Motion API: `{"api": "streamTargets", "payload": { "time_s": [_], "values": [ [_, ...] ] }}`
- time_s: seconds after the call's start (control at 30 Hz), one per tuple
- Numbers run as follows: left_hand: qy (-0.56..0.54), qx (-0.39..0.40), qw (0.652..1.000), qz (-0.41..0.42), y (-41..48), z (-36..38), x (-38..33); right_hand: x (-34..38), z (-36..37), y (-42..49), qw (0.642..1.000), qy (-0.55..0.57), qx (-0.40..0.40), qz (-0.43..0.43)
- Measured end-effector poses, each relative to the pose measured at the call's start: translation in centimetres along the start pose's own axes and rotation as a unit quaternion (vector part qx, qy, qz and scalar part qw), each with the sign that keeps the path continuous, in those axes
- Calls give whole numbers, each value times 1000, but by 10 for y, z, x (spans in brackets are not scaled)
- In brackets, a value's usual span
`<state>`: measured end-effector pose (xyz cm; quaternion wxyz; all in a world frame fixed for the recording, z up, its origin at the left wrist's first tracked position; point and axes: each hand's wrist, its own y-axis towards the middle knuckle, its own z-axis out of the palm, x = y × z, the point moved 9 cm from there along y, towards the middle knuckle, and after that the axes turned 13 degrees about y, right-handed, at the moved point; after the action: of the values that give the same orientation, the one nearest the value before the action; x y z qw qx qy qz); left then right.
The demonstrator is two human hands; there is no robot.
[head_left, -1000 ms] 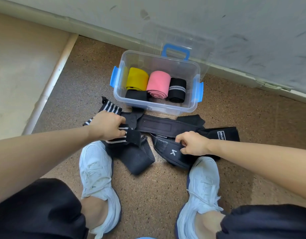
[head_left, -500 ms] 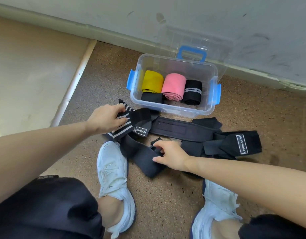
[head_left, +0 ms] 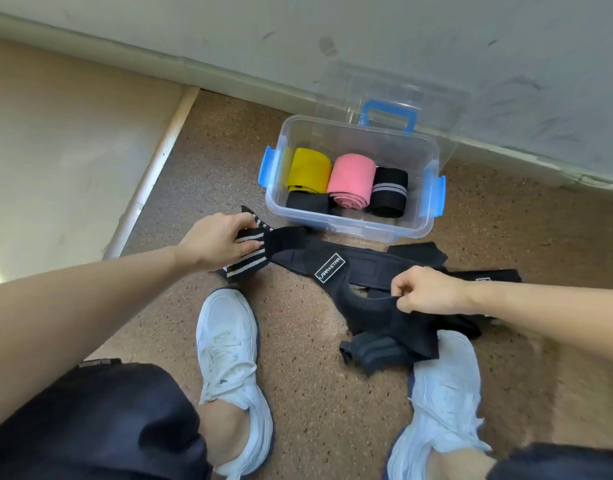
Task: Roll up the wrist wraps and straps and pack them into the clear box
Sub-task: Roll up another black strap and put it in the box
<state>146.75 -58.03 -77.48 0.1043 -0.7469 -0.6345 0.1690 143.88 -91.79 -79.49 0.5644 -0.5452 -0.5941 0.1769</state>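
Gripping entry, centre left of frame: left hand (head_left: 218,242), fingers curled over the striped end of a wrist wrap (head_left: 245,251) lying on the floor. Centre right: right hand (head_left: 426,289), thumb and curled fingers pinching the edge of a black strap (head_left: 374,315) above a loose black pile (head_left: 377,355). Upper centre, just beyond the pile: clear box (head_left: 346,230), open, holding a yellow roll (head_left: 310,169), pink roll (head_left: 352,181) and striped black roll (head_left: 388,192) side by side, with a plain black roll (head_left: 307,202) in front of the yellow. Lid (head_left: 388,84) leaning on the wall behind.

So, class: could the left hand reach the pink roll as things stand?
Probably yes: the clear box is open and the pink roll uncovered, though the left hand holds the striped wrap.
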Motion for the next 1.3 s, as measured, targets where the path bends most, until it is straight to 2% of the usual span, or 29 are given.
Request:
{"api": "streamTargets", "payload": {
  "time_s": [0.1, 0.2, 0.27, 0.33, 0.43, 0.57, 0.67, 0.73, 0.83, 0.9, 0.93, 1.0, 1.03, 1.23, 1.3],
  "values": [
    [-19, 5, 1000, 3, 3, 8, -10, -16, -34, -2, 996, -29, -70, 47],
    [-27, 18, 999, -15, 5, 17, -8, 12, -41, -5, 981, 10, -193, -17],
    [-21, 21, 999, -29, 5, 22, -7, 38, -25, 1, 970, 7, -234, -72],
    [-1, 19, 998, -54, 5, 25, -4, 58, -2, 22, 967, -31, -228, -106],
    [16, 21, 995, -93, 5, 30, 4, 67, 24, 60, 974, -64, -203, -74],
    [22, 25, 994, -108, 5, 33, 9, 67, 31, 73, 969, -46, -235, -63],
    [22, 33, 992, -117, 5, 35, 7, 58, 34, 71, 968, 11, -237, -75],
    [49, 11, 995, -90, 5, 30, -4, 54, 40, 66, 972, 36, -212, -96],
    [128, -77, 989, 14, 2, 8, -40, 57, 43, 49, 969, 70, -185, -147],
    [68, -111, 991, 29, -4, -2, -59, 61, 40, 36, 961, 82, -197, -177],
    [2, -98, 995, 20, -5, -2, -66, 61, 38, 31, 958, 95, -199, -184],
    [-149, -21, 988, -14, -1, 15, -76, 62, 40, 26, 956, 119, -185, -194],
    [-182, 4, 983, -15, 2, 23, -82, 63, 41, 25, 957, 127, -172, -196],
    [-13, 87, 996, 28, 17, 51, -76, 63, 39, 19, 961, 197, -117, -153],
    [11, 67, 997, 33, 17, 45, -71, 58, 34, 22, 954, 240, -121, -132]
  ]
}}
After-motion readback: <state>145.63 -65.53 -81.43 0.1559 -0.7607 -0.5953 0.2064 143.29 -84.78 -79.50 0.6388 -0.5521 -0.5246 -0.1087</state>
